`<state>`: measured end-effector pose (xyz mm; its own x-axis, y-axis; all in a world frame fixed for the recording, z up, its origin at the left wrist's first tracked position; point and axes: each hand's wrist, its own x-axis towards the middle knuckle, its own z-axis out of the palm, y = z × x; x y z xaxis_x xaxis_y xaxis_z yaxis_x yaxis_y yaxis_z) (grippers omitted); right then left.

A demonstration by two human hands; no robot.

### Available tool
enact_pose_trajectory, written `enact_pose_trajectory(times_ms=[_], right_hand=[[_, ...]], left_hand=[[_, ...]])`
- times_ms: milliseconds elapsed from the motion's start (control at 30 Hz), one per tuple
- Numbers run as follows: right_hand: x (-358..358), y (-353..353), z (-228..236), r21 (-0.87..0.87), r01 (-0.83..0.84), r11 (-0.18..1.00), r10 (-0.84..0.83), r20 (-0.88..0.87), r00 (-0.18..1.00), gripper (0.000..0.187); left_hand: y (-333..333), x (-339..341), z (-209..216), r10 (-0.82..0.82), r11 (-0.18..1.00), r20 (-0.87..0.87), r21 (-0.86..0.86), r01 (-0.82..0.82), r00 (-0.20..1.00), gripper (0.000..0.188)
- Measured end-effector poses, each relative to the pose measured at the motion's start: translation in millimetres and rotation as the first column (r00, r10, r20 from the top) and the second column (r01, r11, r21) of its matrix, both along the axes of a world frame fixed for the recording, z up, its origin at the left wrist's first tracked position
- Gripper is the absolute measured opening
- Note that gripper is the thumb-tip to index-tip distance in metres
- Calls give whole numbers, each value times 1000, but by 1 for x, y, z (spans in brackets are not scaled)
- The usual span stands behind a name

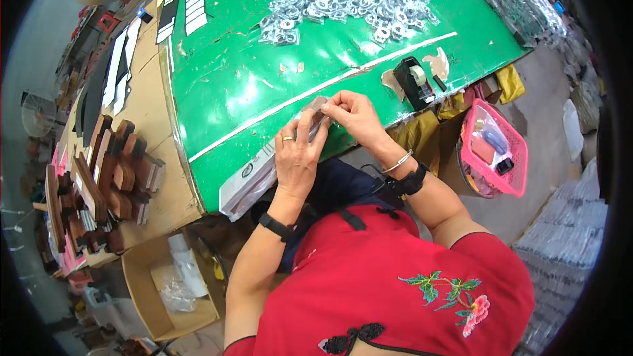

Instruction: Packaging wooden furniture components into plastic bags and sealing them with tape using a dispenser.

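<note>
Package (256,173), long axis lower-left to upper-right: left hand (298,153) curled over it, right hand (354,117) pinching fingers at its upper end.

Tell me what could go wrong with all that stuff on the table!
The long wrapped package lies along the near edge of the green table, so it might slip off if the left hand and right hand let go. The black tape dispenser also sits near that edge and could get knocked down by the right arm. The heaped little bags might slide apart if bumped.
</note>
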<state>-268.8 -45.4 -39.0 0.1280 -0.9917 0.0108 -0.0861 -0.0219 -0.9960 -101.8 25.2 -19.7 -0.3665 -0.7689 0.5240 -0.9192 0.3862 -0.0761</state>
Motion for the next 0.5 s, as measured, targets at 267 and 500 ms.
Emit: enact_pose_trajectory(times_ms=[267, 500], right_hand=[[1, 6, 18, -8, 61, 998, -61, -242, 968, 31], [-12, 10, 27, 83, -52, 995, 66, -184, 981, 28]], left_hand=[[4, -3, -4, 15, 1000, 20, -14, -14, 1000, 47], [-3, 1, 1, 8, 999, -19, 52, -7, 1000, 40]])
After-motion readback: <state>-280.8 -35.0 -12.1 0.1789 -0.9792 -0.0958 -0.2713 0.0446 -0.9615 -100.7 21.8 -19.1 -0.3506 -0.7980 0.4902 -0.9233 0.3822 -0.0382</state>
